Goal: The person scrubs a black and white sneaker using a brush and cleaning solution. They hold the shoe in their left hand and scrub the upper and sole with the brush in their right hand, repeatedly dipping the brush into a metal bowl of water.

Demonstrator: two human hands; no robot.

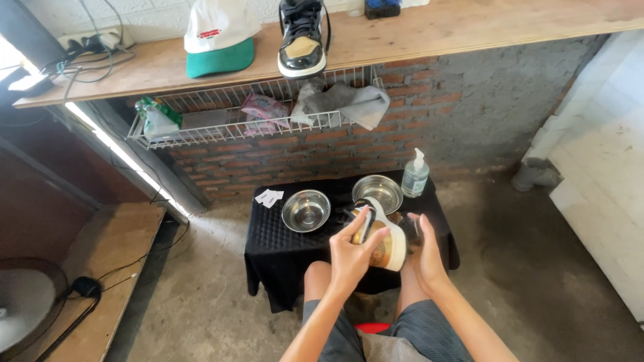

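Both hands grip one shoe (382, 243), left hand (350, 258) and right hand (425, 258) clasping its sides, above the counter (282, 249); its mate (302, 37) waits on the shelf (436, 27).

You hold a black, white and gold sneaker (381, 234) between your two hands: your left hand (351, 258) grips its near side, your right hand (425, 258) cups the far side. Beneath it stands a small desk (282, 248) draped in black cloth, carrying two steel bowls (306, 210) and a clear pump bottle (415, 175). On the wooden shelf (436, 30) above, the matching sneaker (303, 37) sits beside a white and green cap (220, 37).
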